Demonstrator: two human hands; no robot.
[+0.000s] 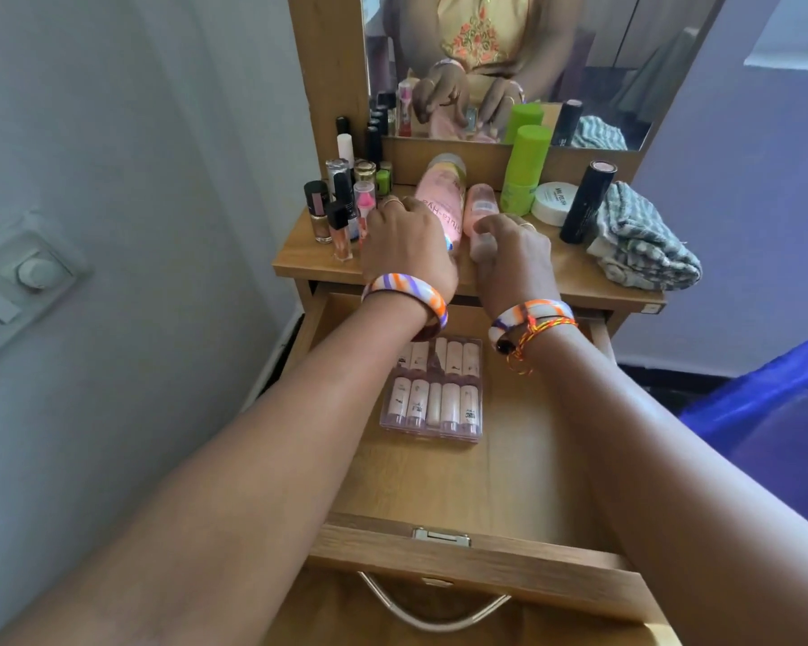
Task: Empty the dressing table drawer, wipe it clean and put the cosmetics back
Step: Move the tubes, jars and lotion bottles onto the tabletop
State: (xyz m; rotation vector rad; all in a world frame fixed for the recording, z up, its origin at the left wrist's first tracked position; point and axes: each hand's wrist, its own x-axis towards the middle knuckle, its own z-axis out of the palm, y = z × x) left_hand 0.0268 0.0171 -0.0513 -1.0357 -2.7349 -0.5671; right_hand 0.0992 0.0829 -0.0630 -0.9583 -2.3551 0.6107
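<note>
Wooden pull-out drawer (523, 463) was open, holding only a clear plastic case of small pink bottles (432, 389). Left hand (407, 244) curled over the large pink lotion bottle (439, 198) lying on the tabletop (574, 272). Right hand (514, 258) gripped the small pink bottle (481, 212) beside it.

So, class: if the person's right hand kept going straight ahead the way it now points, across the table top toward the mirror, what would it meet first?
Probably the small pink bottle lying on the table top: the right hand is already at its near end, though actual contact is unclear. Beyond it stands the green bottle.
</note>
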